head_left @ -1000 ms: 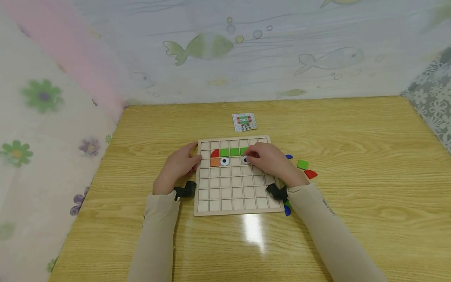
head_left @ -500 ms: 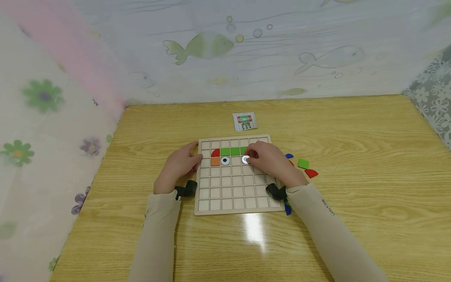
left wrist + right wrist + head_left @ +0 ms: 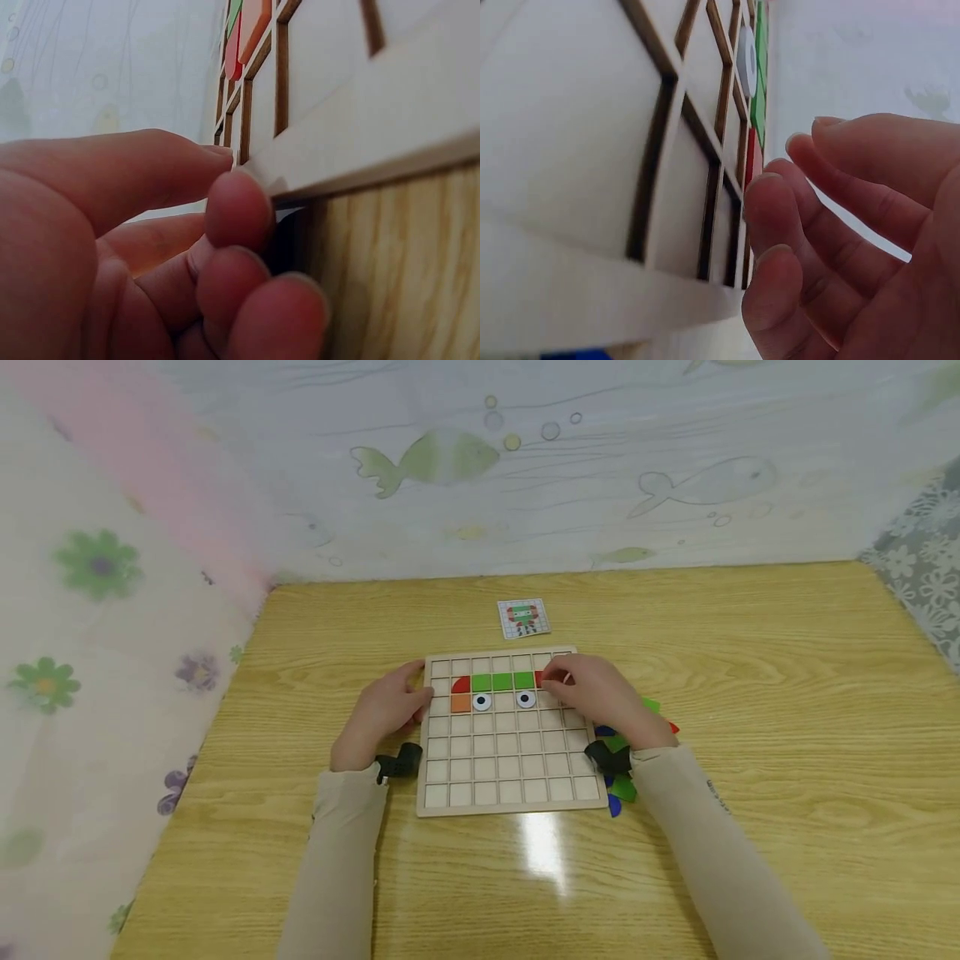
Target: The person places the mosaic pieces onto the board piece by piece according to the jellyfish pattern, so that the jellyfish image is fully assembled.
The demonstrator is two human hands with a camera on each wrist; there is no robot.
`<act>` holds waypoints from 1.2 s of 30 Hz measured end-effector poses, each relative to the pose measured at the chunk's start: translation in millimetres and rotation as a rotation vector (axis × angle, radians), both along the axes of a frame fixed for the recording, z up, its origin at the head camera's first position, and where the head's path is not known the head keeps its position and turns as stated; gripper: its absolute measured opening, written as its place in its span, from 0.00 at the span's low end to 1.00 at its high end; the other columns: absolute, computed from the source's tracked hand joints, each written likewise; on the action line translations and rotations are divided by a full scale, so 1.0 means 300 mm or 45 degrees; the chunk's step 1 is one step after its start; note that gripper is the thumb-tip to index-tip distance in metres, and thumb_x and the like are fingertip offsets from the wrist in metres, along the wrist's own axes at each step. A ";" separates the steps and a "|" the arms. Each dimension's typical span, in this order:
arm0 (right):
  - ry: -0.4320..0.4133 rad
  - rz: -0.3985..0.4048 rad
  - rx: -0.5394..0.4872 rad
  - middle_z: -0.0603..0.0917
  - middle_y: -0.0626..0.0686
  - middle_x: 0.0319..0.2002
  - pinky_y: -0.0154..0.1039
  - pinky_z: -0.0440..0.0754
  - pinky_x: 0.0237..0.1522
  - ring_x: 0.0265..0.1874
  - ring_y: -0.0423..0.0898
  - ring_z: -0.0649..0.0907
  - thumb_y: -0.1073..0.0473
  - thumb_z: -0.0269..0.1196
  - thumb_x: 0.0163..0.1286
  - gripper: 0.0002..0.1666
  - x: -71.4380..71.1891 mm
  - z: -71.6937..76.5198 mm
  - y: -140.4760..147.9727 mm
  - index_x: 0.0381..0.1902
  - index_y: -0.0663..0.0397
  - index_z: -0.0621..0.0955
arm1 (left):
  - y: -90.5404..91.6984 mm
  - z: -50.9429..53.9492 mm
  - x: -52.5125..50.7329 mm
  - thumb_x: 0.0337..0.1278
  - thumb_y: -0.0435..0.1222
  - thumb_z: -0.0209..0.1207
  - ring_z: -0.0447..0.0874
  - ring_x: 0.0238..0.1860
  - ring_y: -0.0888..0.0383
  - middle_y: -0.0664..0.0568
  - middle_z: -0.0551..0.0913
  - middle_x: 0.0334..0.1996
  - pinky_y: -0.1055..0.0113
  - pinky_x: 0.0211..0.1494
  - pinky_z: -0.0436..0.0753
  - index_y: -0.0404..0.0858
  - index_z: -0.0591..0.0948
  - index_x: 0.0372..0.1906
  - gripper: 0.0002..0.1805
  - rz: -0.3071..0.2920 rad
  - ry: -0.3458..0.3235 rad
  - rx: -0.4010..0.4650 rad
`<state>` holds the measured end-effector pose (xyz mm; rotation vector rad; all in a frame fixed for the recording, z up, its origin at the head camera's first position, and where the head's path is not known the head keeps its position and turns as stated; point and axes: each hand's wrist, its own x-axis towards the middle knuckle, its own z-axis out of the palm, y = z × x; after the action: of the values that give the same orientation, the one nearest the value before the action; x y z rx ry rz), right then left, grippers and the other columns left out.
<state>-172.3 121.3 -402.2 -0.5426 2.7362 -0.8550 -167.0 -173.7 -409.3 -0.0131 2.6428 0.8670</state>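
Observation:
A wooden grid board [image 3: 483,768] lies on the table. My left hand [image 3: 382,714] grips its left edge, with the thumb at the rim and the other fingers curled beside it. On the board, a red piece with a rounded corner [image 3: 461,684], three green squares [image 3: 502,682] and another red piece [image 3: 539,679] line up in one row. Below sit an orange square [image 3: 461,702] and two eye discs [image 3: 482,702]. My right hand [image 3: 600,697] hovers over the row's right end, partly covering that red piece. In the right wrist view nothing shows between its loosely bent fingers.
Several loose green, blue and red pieces [image 3: 623,789] lie along the board's right side, partly under my right forearm. A small pattern card [image 3: 523,618] rests behind the board. The patterned wall [image 3: 420,527] rises at the table's back edge.
My right hand has let go of the right eye disc, which stays in its cell. The hand has moved right and slightly back, uncovering the third green square. My left hand keeps its place.

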 end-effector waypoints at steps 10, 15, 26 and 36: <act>-0.054 -0.080 -0.028 0.79 0.49 0.37 0.43 0.72 0.39 0.34 0.46 0.75 0.50 0.55 0.64 0.14 0.011 0.012 0.088 0.44 0.48 0.78 | 0.018 -0.006 -0.002 0.59 0.46 0.49 0.75 0.15 0.56 0.51 0.78 0.17 0.65 0.23 0.74 0.49 0.54 0.68 0.33 0.014 -0.007 0.012; -0.046 -0.097 -0.036 0.78 0.48 0.37 0.42 0.71 0.36 0.33 0.46 0.74 0.48 0.54 0.64 0.15 0.025 -0.001 0.143 0.44 0.48 0.78 | 0.019 -0.006 -0.002 0.59 0.46 0.49 0.75 0.15 0.56 0.51 0.78 0.17 0.65 0.23 0.74 0.49 0.54 0.68 0.33 0.014 0.000 0.007; -0.075 -0.147 0.036 0.79 0.52 0.41 0.45 0.72 0.38 0.35 0.48 0.75 0.45 0.50 0.67 0.21 0.060 0.000 0.274 0.47 0.51 0.78 | 0.023 0.004 -0.004 0.59 0.45 0.49 0.74 0.14 0.57 0.52 0.78 0.16 0.64 0.27 0.73 0.46 0.54 0.68 0.33 -0.043 0.013 0.004; -0.047 -0.086 0.047 0.78 0.53 0.41 0.46 0.72 0.40 0.37 0.49 0.75 0.47 0.52 0.66 0.19 0.064 0.020 0.289 0.46 0.51 0.78 | 0.000 0.005 0.007 0.59 0.46 0.49 0.75 0.15 0.57 0.51 0.78 0.17 0.65 0.22 0.74 0.48 0.54 0.68 0.33 0.011 0.002 0.024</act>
<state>-153.0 208.0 -396.2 -0.4251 2.7450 -0.8197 -165.0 -173.9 -407.9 -0.0195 2.6380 0.8947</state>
